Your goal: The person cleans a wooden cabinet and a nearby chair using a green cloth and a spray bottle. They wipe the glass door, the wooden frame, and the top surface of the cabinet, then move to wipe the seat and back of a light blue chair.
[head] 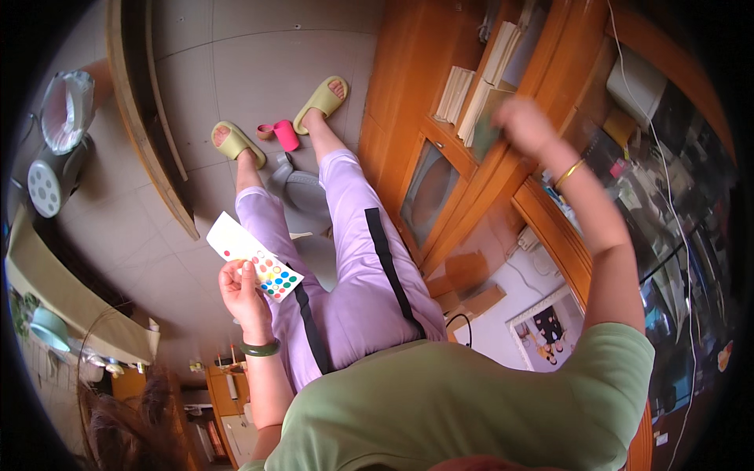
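Observation:
My left hand (244, 300) pinches a white sheet with coloured round dot stickers (277, 281) between thumb and fingers, above my left thigh. The plain white upper part (228, 231) bears a single red dot; whether it is a separate piece I cannot tell. My right hand (527, 126), blurred, is raised in front of the wooden cabinet (400, 70), beside a shelf of upright books or papers (492, 65). Its fingers are too smeared to show whether they hold anything. A greenish book or folder (489, 120) is partly hidden behind them.
A grey plastic stool (303, 188) and a pink cup-like object (287, 135) are between my legs and feet. A framed photo (548, 332) and a white cable (671, 194) are to the right. At left are a wooden-edged piece (138, 129) and a lined bin (68, 112).

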The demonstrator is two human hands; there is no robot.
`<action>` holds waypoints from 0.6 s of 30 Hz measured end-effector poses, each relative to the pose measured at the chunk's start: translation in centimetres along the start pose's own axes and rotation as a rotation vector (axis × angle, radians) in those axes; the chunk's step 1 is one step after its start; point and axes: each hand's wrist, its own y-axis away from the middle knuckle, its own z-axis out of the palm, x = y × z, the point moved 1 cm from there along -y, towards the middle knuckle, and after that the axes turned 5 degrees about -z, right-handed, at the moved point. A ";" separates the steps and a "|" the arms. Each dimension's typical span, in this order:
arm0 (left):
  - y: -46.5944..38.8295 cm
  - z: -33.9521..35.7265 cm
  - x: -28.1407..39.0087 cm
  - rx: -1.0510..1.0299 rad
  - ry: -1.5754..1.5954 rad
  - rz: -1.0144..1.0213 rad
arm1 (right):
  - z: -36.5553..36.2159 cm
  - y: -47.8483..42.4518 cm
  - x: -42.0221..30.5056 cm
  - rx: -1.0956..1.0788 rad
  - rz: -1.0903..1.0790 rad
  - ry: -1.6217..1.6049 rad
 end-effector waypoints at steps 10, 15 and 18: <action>-0.9 2.0 -2.2 0.025 -0.027 -0.002 | 3.8 -0.3 3.0 0.163 0.101 0.113; -4.8 4.4 -2.0 -0.011 0.055 0.080 | 11.7 9.7 -6.2 -0.196 0.240 -0.552; -4.4 4.2 -0.9 0.011 0.107 0.120 | 10.0 10.3 -10.5 -0.047 0.292 -0.608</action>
